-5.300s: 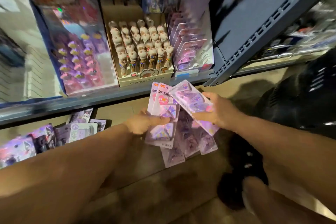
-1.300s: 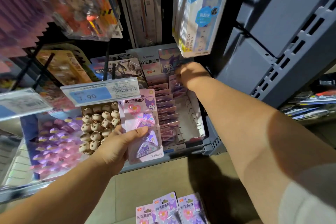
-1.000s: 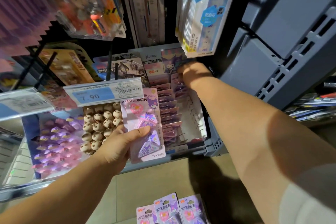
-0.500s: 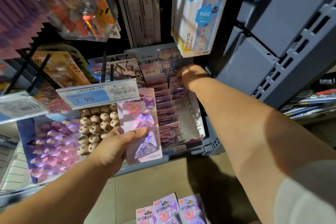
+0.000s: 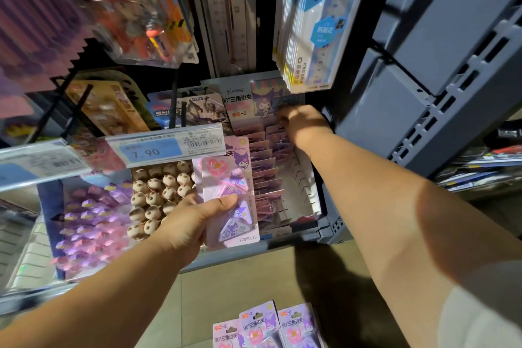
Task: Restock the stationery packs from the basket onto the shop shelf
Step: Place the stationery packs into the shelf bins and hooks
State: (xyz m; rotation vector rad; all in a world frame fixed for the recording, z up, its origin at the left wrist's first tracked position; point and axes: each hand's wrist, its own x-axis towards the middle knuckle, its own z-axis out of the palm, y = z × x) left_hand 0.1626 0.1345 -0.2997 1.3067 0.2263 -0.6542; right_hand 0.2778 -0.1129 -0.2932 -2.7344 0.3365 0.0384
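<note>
My left hand [image 5: 186,223] grips a small stack of pink clip packs [image 5: 234,178] by the lower left edge and holds it upright in front of the shelf. The front pack shows purple triangle clips and a pink heart. My right hand [image 5: 303,123] reaches into the back of the white display box [image 5: 308,192], among the rows of the same packs [image 5: 265,172]. Its fingers point down out of sight, so any hold is hidden. Three more packs [image 5: 271,325] lie at the bottom edge of the view.
A price tag reading 7.90 [image 5: 166,147] juts out just left of the held packs. Brown round-topped pens [image 5: 158,195] and a purple tray [image 5: 90,220] sit to the left. Blue ruler packs [image 5: 310,22] hang above my right hand. A grey shelf upright [image 5: 423,93] stands right.
Both hands have risen from low by the floor to the shelf. Over the last second my right hand stays at the back of the display box and my left hand keeps its packs.
</note>
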